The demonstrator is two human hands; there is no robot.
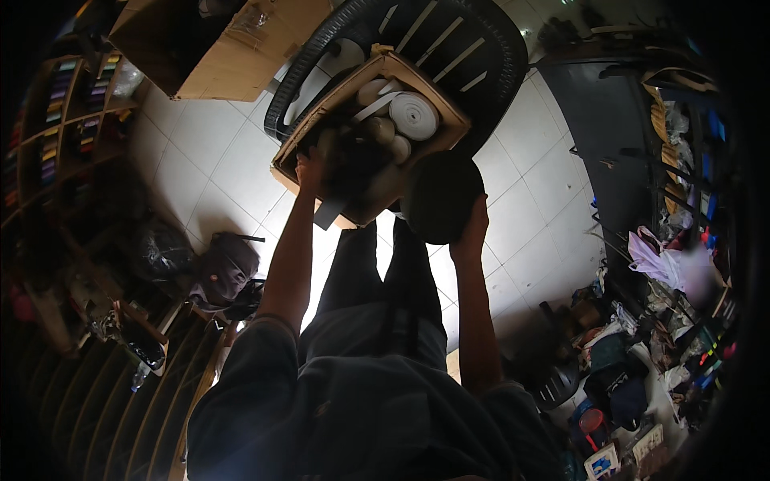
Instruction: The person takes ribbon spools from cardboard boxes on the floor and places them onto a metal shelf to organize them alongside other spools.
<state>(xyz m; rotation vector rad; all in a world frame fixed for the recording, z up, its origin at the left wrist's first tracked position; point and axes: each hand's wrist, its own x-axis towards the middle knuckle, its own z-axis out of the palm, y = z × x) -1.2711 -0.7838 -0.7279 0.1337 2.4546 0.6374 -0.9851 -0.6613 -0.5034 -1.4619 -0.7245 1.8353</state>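
Observation:
A cardboard box (451, 138) rests on a black plastic chair (513, 60) in front of me. Inside lie several pale rolls of strap or tape, the clearest a white roll (414, 116) with a loose strip, beside darker rolls lost in shadow. My left hand (306, 168) grips the left wall of the box, its fingers partly dark. By the box's near right corner, my right hand (473, 224) is closed on the edge of a large, dark round roll (441, 196). A dark strap end (329, 214) hangs over the near side of the box.
A larger open cardboard box (233, 60) stands at the far left. Shelves with colourful spools (60, 92) line the left side, and a dark backpack (228, 268) lies nearer. A black panel (585, 136) and piled bags and clutter (618, 369) occupy the right.

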